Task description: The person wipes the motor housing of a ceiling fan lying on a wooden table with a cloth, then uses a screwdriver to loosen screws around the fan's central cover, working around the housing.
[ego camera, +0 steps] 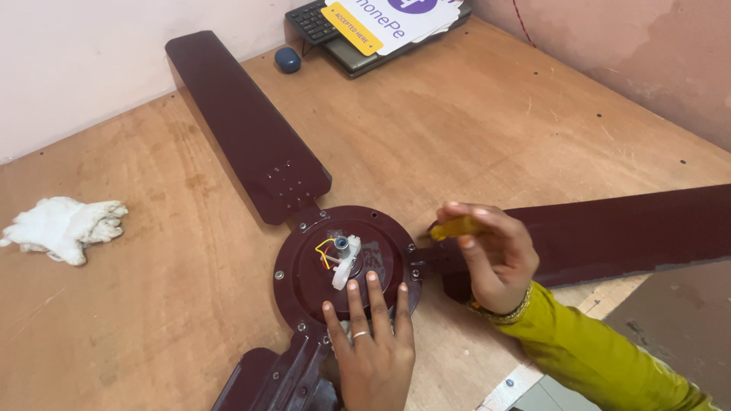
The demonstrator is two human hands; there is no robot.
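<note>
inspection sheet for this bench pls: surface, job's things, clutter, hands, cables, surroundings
Surface: worn, stained wooden board.
Job's things: maroon ceiling fan lying flat, three blades, hub facing up.
Clutter: white rag, blue oval object, keyboard under a printed card.
Hands: left hand flat on the hub; right hand grips a yellow tool handle.
Cables: yellow and red wires at a white connector.
Surroundings: pale wall.

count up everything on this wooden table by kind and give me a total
Ceiling fan with maroon blades: 1
Yellow-handled tool, in the right hand: 1
White cloth: 1
Small blue rounded object: 1
Laptop: 1
Printed card on the laptop: 1
Total: 6
The left hand rests on the fan.
</note>
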